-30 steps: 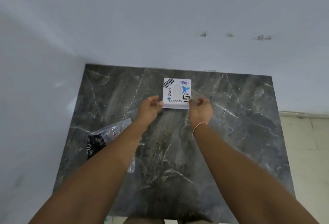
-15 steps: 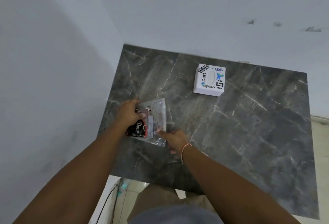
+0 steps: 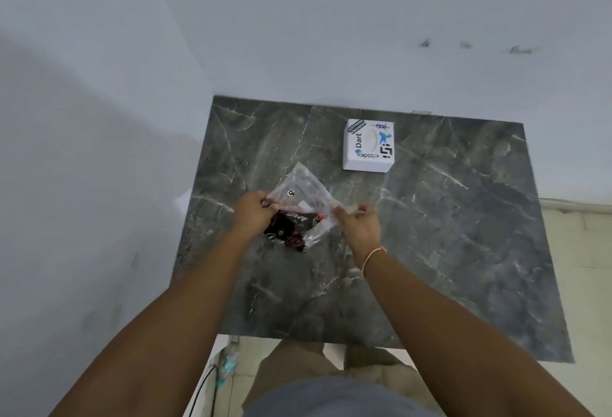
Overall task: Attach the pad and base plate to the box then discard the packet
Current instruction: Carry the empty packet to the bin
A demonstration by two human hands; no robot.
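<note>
Looking down from the head camera, I see a bare pale wall (image 3: 82, 184) on the left, then a dark marble-patterned table (image 3: 463, 251) set into the corner. Next comes the left hand (image 3: 253, 214), its fingers pinched shut on the left edge of a clear plastic packet (image 3: 303, 198) held over the table's middle. Dark printed contents, black with red, sit bunched in the packet's lower part; I cannot tell which piece is the pad or the base plate. I judge the packet to be light, thin and floppy, slippery between fingertips and likely to crumple rather than resist, so the edges or a corner seam seem the best places to take hold. On its other side, the right hand (image 3: 359, 226) has thumb and fingers closed on the packet's right edge, a thin band on the wrist. Farther right and toward the back wall rests the white box (image 3: 369, 146), flat on the table, stickers on top, well apart from both hands. It looks rigid and light, easiest gripped by opposite side walls.
</note>
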